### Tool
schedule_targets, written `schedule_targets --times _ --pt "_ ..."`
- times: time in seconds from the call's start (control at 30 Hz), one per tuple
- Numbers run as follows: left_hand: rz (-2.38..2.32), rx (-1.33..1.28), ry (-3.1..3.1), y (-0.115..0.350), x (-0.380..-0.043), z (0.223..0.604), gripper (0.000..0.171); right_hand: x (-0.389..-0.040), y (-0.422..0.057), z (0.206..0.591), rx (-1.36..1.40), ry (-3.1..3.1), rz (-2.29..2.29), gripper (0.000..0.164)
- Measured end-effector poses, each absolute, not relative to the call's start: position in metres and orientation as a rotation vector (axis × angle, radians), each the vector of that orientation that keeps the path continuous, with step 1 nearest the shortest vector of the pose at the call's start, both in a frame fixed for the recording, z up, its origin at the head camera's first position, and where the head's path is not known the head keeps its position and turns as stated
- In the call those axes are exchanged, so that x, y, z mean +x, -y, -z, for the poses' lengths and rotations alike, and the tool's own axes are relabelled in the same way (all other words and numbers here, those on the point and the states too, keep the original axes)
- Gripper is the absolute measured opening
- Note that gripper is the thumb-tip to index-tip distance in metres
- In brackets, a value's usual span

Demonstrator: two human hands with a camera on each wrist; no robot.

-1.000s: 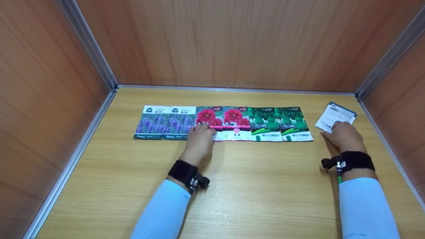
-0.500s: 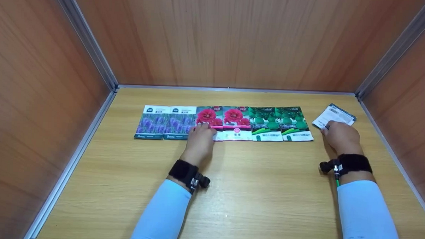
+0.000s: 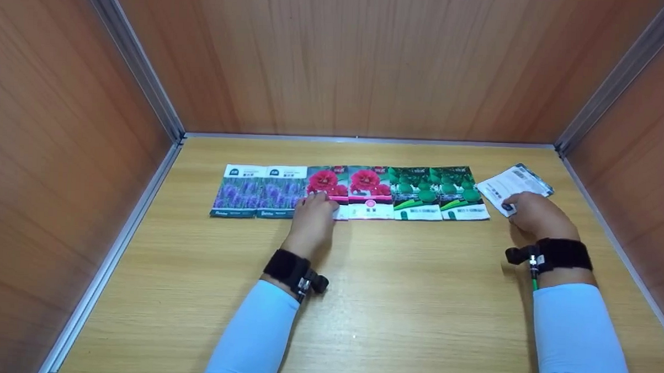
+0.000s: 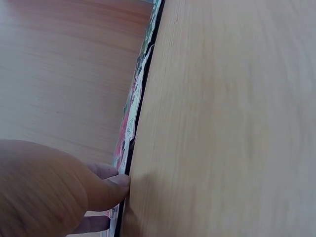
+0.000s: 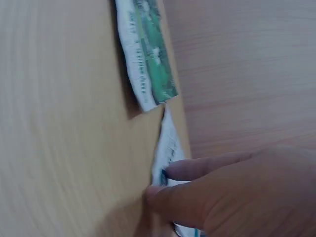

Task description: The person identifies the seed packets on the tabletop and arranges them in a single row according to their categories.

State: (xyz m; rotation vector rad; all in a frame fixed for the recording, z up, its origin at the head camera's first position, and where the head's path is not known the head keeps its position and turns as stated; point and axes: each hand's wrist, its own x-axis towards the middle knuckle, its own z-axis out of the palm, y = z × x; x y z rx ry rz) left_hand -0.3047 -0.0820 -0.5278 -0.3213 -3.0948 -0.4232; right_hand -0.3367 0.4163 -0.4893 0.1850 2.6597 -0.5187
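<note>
Near the right wall, my right hand (image 3: 542, 215) pinches the near edge of a seed packet (image 3: 513, 183), white printed side up and turned at a slant. In the right wrist view thumb and forefinger meet at the edge of this packet (image 5: 170, 138), whose far corner comes close to a green vegetable packet (image 5: 148, 59). My left hand (image 3: 312, 218) rests on the lower part of a red-flower packet (image 3: 324, 180), fingers on top and thumb at its front edge. Under my palm, part of that packet is hidden.
The row of packets holds lavender ones (image 3: 238, 191) at the left, another red-flower packet (image 3: 370, 188), and green vegetable ones (image 3: 459, 193) at the right. Wooden panels (image 3: 358, 66) with grey metal edging enclose the wooden table (image 3: 394, 310) on three sides.
The white-backed packet has slid left toward the row and turned a little with my right hand at its near edge. My left hand and the row have stayed put.
</note>
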Motion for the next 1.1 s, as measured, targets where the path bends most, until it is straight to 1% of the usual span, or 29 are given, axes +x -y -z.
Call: schedule_targets --times 0.13,0.3,0.5,0.67,0.93,1.03,1.1 --pt "0.414 -0.317 3.096 0.083 -0.306 0.529 0.039 -0.334 -0.419 0.491 0.119 -2.719 0.524 0.046" --pt "0.408 -0.321 3.098 0.083 -0.306 0.529 0.043 -0.337 -0.423 0.502 0.067 -2.837 0.446 0.039" --pt "0.419 -0.328 3.103 0.083 -0.306 0.529 0.043 -0.341 -0.426 0.519 -0.012 -3.037 0.319 0.035" --pt "0.419 -0.338 3.095 0.083 -0.307 0.527 0.043 -0.339 -0.424 0.526 -0.047 -3.277 0.34 0.032" --pt "0.358 -0.332 3.129 0.084 -0.308 0.527 0.041 -0.332 -0.415 0.511 -0.066 -3.776 0.646 0.029" --pt "0.332 -0.349 3.124 0.084 -0.307 0.528 0.04 -0.33 -0.413 0.498 0.033 -3.858 0.757 0.03" --pt "0.328 -0.361 3.116 0.084 -0.307 0.528 0.041 -0.329 -0.411 0.488 0.153 -3.852 0.908 0.035"
